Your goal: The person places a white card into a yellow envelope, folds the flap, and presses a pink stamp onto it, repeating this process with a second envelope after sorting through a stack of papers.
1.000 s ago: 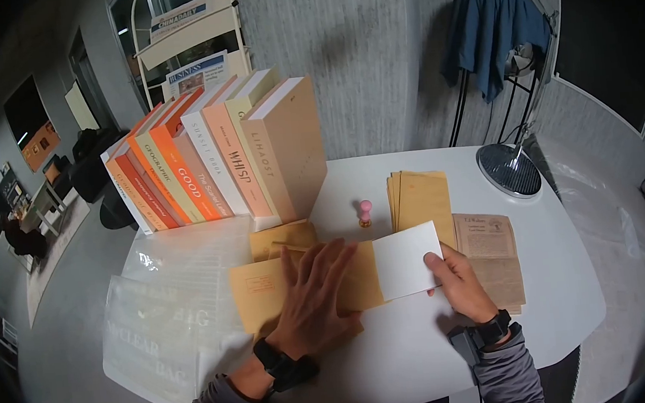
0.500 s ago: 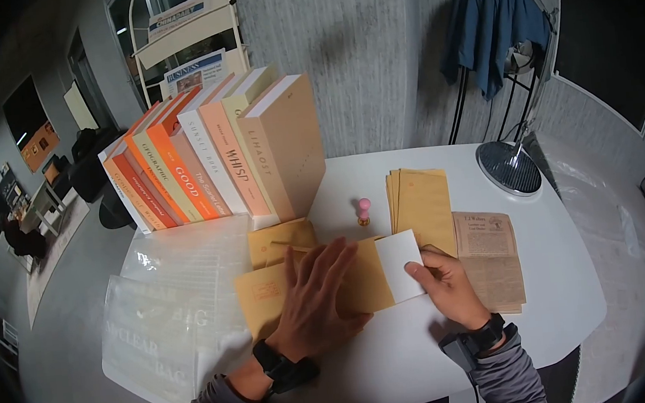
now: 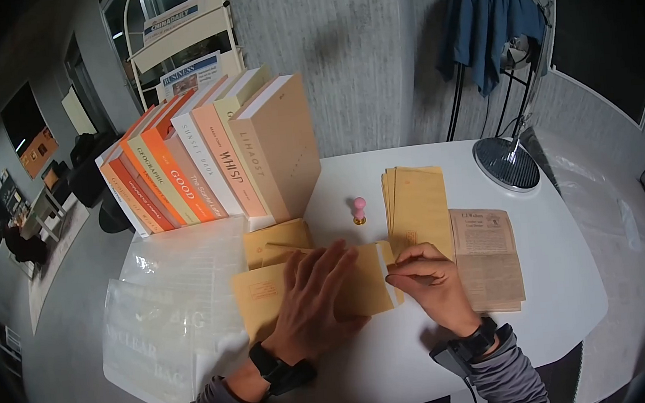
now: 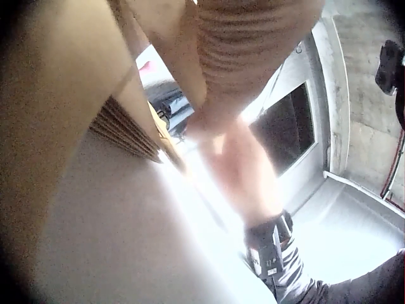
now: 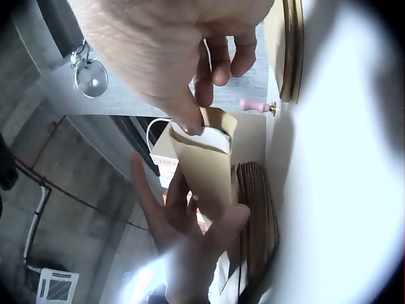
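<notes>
A kraft envelope (image 3: pixel 367 286) lies over a stack of envelopes, its opening facing right. Only a narrow strip of the white card (image 3: pixel 389 274) shows at that opening; in the right wrist view the card (image 5: pixel 215 138) sits inside the envelope mouth. My left hand (image 3: pixel 312 302) rests spread on the envelope, fingers fairly straight. My right hand (image 3: pixel 436 287) pinches the card's edge between thumb and fingers at the mouth. In the left wrist view the right hand (image 4: pixel 243 168) is blurred and its fingertips are hidden.
Behind stand upright books (image 3: pixel 276 152). A pink-handled stamp (image 3: pixel 359 210), more envelopes (image 3: pixel 419 208) and printed brown papers (image 3: pixel 487 260) lie toward the right, with a lamp base (image 3: pixel 506 164) beyond. Clear plastic bags (image 3: pixel 157 331) cover the table's left side.
The right hand has moved left with the white card, which has slid into the envelope until only a strip shows. The left hand has stayed on the envelope.
</notes>
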The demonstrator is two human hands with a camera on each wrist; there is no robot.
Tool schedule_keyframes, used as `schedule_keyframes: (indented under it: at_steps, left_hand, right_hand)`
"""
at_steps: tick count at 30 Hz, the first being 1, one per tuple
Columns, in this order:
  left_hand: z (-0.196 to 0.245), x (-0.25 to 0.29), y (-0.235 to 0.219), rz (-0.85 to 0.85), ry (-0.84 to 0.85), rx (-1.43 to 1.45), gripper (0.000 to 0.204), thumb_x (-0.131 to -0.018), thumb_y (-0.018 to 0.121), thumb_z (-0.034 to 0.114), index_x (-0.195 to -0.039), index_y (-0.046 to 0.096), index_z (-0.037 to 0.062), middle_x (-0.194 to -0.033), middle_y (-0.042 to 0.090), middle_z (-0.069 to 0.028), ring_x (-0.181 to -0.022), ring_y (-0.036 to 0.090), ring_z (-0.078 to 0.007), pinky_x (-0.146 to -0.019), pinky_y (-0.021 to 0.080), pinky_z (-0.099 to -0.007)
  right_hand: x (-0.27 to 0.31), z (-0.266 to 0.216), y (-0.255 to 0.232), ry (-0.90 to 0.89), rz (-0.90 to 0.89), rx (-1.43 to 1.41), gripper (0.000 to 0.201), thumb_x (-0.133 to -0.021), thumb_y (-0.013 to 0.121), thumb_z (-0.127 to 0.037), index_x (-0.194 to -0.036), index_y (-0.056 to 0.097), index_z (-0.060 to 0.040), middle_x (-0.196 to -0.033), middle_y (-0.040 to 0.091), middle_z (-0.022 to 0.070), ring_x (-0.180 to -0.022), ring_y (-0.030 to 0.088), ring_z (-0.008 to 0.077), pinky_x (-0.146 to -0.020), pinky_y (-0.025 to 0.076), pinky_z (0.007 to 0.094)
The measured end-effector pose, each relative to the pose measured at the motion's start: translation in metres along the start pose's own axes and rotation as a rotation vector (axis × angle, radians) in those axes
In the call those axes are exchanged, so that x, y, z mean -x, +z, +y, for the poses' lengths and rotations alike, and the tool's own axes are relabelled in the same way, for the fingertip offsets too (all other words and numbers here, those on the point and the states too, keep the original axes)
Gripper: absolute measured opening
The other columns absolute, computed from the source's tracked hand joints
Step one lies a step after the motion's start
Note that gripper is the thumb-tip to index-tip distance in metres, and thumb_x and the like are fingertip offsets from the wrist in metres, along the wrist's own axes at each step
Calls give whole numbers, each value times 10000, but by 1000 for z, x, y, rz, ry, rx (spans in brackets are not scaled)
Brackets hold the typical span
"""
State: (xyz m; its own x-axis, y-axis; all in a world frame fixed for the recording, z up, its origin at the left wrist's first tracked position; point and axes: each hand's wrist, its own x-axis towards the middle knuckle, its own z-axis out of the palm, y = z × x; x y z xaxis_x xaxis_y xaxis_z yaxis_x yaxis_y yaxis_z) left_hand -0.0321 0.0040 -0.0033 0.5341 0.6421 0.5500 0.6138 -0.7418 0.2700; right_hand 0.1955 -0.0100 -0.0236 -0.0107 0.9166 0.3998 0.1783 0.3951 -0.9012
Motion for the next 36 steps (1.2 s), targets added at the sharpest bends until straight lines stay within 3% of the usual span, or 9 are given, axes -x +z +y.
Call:
schedule_keyframes:
  at_steps: [4,6,8,18,21,24,27,30,36]
  left_hand:
    - [0,0,2,43,64,27,1038,-619,876,357,-1468,344,87,-1475,436,-183,-1289,446,-406,-1106,267,-569]
    - [2,0,0,44,83,33,1038,-618,880,350,-1469,343,95,-1475,438,-185,-1283,453,-407,-1105,269,-568]
    - [2,1,-1,18,113,29,1043,-617,884,362,-1470,342,104,-1476,437,-190,-1278,458,-413,-1107,261,-579]
    - [8,-2,-10,194,32,-82,876,-702,844,300,-1420,413,42,-1450,457,-162,-1275,493,-358,-1118,188,-656]
    - [-1,-3,-10,386,-110,-126,861,-710,838,170,-1423,388,-2,-1371,517,-164,-1278,496,-348,-1128,266,-582]
    - [-3,-7,-14,479,-292,217,779,-753,787,28,-1422,389,-12,-1339,528,-159,-1259,512,-314,-1117,355,-453]
    - [-16,-1,-9,337,-395,732,676,-820,699,-61,-1419,390,-17,-1381,486,-143,-1225,532,-242,-1066,424,-328]
    - [-12,1,3,322,-432,981,586,-930,564,-70,-1467,343,8,-1276,556,-117,-1083,602,-139,-898,536,-271]
    - [-13,4,7,442,-433,915,514,-933,569,-65,-1414,398,-7,-1322,525,-105,-1126,574,-157,-944,503,-284]
  right_hand:
    - [-1,13,6,-219,14,167,119,-841,741,-11,-960,746,-4,-933,657,28,-814,579,103,-740,501,234]
    - [2,13,5,-85,-80,48,117,-861,707,3,-974,736,3,-887,646,8,-772,558,77,-696,483,215]
    - [9,9,3,278,-255,-261,132,-880,663,26,-998,722,12,-848,633,-15,-738,533,48,-648,459,197]
    - [-2,5,-20,203,-140,-309,177,-926,610,50,-1073,705,27,-953,699,-9,-840,604,41,-737,507,194]
    - [-7,8,-50,216,-192,-292,223,-915,632,48,-1127,700,25,-993,718,11,-892,639,64,-790,532,221]
    - [-10,17,-62,207,-131,-407,232,-903,639,57,-1126,699,35,-1014,721,28,-892,652,75,-803,537,233]
    - [-11,22,-70,193,-169,-439,245,-899,653,46,-1140,698,32,-1020,721,38,-902,657,81,-801,534,232]
    - [-14,22,-66,215,-124,-432,220,-918,651,9,-1131,701,33,-1012,722,37,-895,657,78,-795,530,226]
    - [-15,20,-64,400,-3,-595,241,-976,617,-105,-1169,680,25,-1077,708,50,-971,638,87,-880,501,241]
